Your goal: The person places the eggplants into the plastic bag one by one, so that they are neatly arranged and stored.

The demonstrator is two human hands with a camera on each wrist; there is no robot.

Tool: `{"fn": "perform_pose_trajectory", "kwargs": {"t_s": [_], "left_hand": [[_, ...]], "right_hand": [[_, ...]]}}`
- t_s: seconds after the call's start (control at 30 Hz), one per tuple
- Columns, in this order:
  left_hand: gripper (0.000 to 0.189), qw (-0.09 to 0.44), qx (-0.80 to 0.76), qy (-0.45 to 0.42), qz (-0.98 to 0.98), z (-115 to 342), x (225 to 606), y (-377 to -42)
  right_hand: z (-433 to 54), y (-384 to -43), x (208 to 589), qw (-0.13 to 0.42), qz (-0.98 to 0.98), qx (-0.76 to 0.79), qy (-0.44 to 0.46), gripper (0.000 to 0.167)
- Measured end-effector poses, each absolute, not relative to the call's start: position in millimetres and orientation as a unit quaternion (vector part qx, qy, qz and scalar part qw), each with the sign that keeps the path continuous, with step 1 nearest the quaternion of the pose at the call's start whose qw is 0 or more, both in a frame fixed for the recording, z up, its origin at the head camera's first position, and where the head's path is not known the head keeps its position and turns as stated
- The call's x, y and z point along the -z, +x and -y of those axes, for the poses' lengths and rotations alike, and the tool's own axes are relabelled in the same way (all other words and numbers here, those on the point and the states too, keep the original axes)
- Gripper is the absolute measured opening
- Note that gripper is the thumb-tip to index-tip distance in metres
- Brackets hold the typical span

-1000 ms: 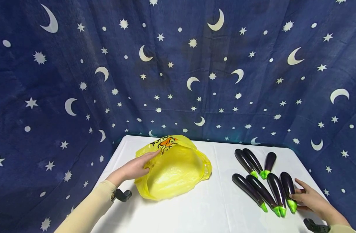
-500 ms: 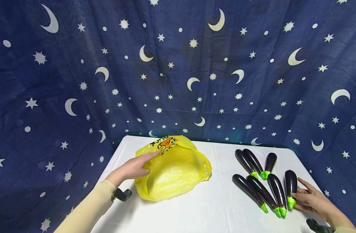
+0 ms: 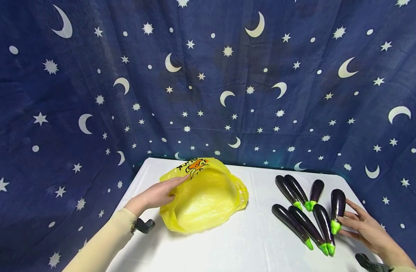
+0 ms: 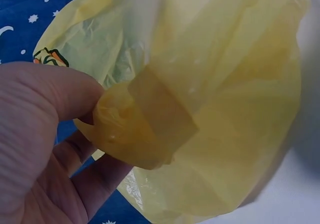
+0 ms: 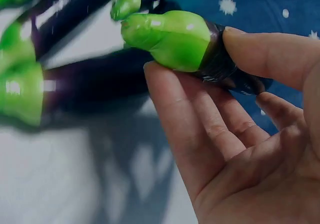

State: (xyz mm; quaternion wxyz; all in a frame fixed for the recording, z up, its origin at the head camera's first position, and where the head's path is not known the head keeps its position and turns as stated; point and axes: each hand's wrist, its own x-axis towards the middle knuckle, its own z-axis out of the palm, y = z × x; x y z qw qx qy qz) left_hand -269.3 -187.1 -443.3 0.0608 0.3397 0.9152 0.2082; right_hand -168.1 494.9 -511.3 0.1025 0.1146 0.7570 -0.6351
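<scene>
A yellow plastic bag (image 3: 208, 204) with a duck print lies at the left-middle of the table, its mouth spread toward the camera. My left hand (image 3: 156, 194) pinches the bag's left rim between thumb and fingers; in the left wrist view the bag film (image 4: 235, 119) bunches at the fingertips. At the right, my right hand (image 3: 364, 226) holds an eggplant (image 3: 338, 206) between thumb and fingers, off the table. In the right wrist view its green cap (image 5: 180, 41) points away from the palm. Several other eggplants (image 3: 306, 226) lie left of that hand.
A white cloth covers the table (image 3: 242, 245). Behind it hangs a dark blue curtain (image 3: 208, 83) with moons and stars. Dark wrist camera mounts (image 3: 143, 226) sit on both wrists. Two loose rows of eggplants (image 3: 289, 189) occupy the table's right side.
My right hand has lifted the rightmost eggplant off the table and moved it slightly up and away from the others. The left hand and the bag have stayed nearly still.
</scene>
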Motion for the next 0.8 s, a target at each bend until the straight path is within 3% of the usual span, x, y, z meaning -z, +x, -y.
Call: {"fn": "perform_pose_trajectory", "kwargs": {"t_s": [0.37, 0.8], "left_hand": [[0.081, 0.048, -0.224, 0.331, -0.915, 187.2, 444.2, -264.3], [0.086, 0.036, -0.248, 0.345, -0.904, 183.5, 446.8, -264.2]], "right_hand": [[-445.5, -179.3, 494.7, 0.090, -0.710, 0.698, 0.015, 0.088], [-368.8, -199.5, 480.3, 0.145, -0.694, 0.700, -0.091, 0.087]]}}
